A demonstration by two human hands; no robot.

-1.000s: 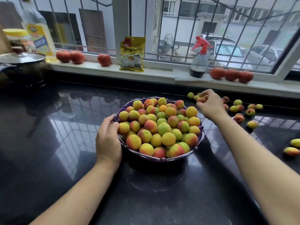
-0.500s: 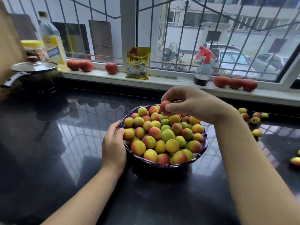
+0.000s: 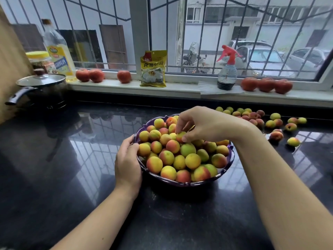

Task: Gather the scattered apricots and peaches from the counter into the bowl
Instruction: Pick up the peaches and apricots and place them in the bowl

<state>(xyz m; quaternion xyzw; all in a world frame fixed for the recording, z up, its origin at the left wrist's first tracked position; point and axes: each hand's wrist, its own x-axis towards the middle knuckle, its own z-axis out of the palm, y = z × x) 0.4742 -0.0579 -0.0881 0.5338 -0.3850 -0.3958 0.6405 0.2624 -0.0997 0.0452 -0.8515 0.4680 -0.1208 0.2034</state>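
Note:
A purple bowl (image 3: 226, 175) heaped with yellow, green and red apricots stands on the black counter. My left hand (image 3: 127, 159) grips the bowl's left rim. Over the heap, my right hand (image 3: 201, 123) pinches one apricot (image 3: 180, 136) between thumb and fingers, and the fruit touches the pile. Several loose apricots (image 3: 274, 116) lie scattered on the counter to the right, behind my right forearm. Three larger red peaches (image 3: 266, 85) sit on the right of the white window sill, three more peaches (image 3: 96, 75) on its left.
A black pan with a glass lid (image 3: 38, 87) stands at the far left, with an oil bottle (image 3: 57, 51) and a yellow-lidded jar (image 3: 40, 60) behind it. On the sill are a yellow packet (image 3: 153, 69) and a red-topped spray bottle (image 3: 226, 69).
My right hand took an apricot from the loose ones at the right, carried it left over the bowl and lowered it onto the heap. My left hand stayed on the rim.

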